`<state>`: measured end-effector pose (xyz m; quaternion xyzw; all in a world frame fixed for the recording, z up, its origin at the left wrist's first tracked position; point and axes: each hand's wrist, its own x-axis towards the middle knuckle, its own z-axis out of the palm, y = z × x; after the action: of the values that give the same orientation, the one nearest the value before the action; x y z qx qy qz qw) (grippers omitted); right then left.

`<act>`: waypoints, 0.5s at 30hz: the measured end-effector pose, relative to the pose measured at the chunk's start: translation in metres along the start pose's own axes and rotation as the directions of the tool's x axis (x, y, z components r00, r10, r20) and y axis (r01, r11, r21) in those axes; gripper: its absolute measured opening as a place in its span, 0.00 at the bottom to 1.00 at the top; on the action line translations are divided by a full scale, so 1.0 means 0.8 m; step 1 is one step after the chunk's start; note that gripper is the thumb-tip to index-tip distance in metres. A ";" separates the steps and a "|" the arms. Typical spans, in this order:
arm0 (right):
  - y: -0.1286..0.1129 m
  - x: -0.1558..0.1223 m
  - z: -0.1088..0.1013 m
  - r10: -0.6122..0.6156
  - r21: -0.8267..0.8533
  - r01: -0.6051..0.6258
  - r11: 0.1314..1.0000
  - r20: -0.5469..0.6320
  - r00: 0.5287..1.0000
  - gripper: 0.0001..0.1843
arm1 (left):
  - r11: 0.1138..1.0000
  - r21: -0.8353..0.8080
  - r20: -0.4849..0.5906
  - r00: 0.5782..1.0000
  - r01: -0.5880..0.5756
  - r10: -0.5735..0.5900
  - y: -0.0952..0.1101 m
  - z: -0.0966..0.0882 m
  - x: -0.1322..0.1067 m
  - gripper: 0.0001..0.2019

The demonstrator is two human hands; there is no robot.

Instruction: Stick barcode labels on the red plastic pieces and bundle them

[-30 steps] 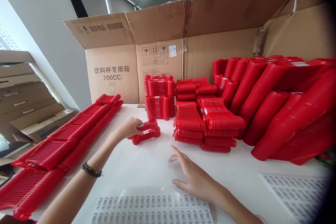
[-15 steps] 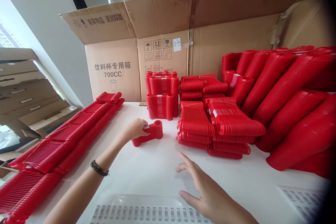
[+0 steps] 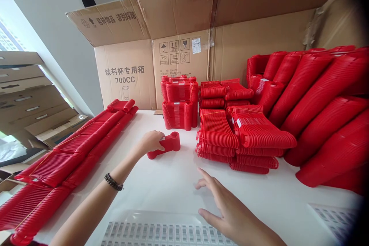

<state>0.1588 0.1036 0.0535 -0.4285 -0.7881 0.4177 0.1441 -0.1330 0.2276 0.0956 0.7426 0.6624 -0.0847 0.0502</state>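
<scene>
My left hand (image 3: 150, 141) reaches forward over the white table (image 3: 173, 177) and grips the near end of a short stack of red plastic holders (image 3: 168, 145) lying on the tabletop. A black bracelet sits on that wrist. My right hand (image 3: 227, 207) hovers low over the table with fingers spread and holds nothing. It is just above the far edge of a sheet of barcode labels (image 3: 155, 232) in front of me.
Long rows of red holders (image 3: 72, 157) lie at the left. Stacked red holders (image 3: 230, 134) and leaning columns of red pieces (image 3: 317, 107) fill the middle and right. A large open cardboard box (image 3: 129, 73) stands behind. Another label sheet (image 3: 334, 219) lies at right.
The view has shifted forward and slightly up. My left hand has settled the small red stack down on the table. My right hand has drawn back a little toward me.
</scene>
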 end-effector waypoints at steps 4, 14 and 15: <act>0.002 0.000 0.001 -0.009 -0.006 0.009 1.000 0.016 1.000 0.45 | 1.000 0.029 0.016 1.000 0.004 -0.004 0.003 0.004 0.004 0.10; 0.005 0.000 0.003 -0.010 -0.015 0.010 1.000 0.005 1.000 0.42 | 0.996 -0.003 0.133 0.988 -0.084 0.084 -0.007 -0.012 -0.014 0.08; 0.005 0.000 0.003 -0.011 -0.019 0.011 1.000 0.007 1.000 0.42 | 0.996 -0.001 0.144 0.986 -0.084 0.084 -0.007 -0.014 -0.017 0.10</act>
<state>0.1596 0.1037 0.0487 -0.4242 -0.7948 0.4109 0.1396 -0.1392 0.2173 0.1090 0.7619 0.6250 -0.1376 0.0998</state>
